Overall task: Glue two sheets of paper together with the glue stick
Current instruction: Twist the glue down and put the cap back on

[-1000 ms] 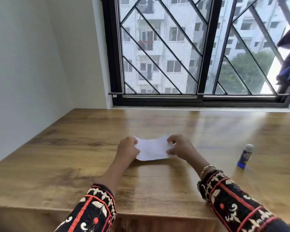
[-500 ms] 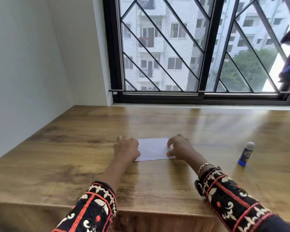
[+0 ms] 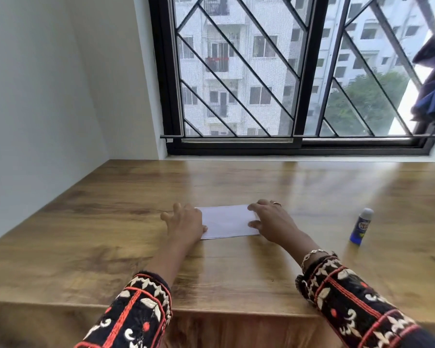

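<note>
Both hands' grip loose: L hand [image 3: 186,222], R hand [image 3: 271,222] flat on paper [image 3: 227,222].

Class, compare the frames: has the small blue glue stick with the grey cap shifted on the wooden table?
No. The blue glue stick stands upright at the same spot on the wooden table, right of the white paper.

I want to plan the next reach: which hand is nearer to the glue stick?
Right. The right hand rests on the paper's right end, nearer the glue stick; the left hand is at its far end.
</note>
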A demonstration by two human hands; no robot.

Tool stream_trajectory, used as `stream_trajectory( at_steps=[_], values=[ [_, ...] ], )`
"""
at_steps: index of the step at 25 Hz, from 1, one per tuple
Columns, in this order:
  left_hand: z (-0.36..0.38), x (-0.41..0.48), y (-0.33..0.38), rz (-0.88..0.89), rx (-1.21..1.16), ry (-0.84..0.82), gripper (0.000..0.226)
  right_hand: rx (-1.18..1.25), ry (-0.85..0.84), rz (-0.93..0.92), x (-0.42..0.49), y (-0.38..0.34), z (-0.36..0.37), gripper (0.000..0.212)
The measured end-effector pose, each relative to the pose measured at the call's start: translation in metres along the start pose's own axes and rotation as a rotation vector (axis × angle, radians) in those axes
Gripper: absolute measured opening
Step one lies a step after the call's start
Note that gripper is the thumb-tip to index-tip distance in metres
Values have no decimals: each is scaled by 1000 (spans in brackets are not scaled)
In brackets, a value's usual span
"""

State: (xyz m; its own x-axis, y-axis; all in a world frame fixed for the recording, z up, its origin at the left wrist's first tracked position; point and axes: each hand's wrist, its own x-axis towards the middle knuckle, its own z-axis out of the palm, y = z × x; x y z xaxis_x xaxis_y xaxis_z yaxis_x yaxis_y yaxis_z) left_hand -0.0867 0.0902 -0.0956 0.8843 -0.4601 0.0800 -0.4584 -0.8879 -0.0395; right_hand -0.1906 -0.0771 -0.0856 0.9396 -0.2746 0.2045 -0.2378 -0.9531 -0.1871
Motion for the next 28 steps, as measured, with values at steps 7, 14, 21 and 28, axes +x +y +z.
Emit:
stream_trajectory(
  at_steps=[7, 14, 21, 28],
  values=[
    [-9, -10, 17, 85, -99, 238, 30, 107, 495, -122, -37, 24, -41, 20],
    [-25, -31, 105, 466, -673, 305, 35, 126, 748, -122, -74, 71, -57, 8],
    [-30, -40, 206, 578, -906, 87, 51, 229, 880, -7, -98, 118, -68, 12],
    [-12, -41, 258, 467, -1129, -93, 45, 457, 970, 132, -109, 144, -66, 14]
  ],
)
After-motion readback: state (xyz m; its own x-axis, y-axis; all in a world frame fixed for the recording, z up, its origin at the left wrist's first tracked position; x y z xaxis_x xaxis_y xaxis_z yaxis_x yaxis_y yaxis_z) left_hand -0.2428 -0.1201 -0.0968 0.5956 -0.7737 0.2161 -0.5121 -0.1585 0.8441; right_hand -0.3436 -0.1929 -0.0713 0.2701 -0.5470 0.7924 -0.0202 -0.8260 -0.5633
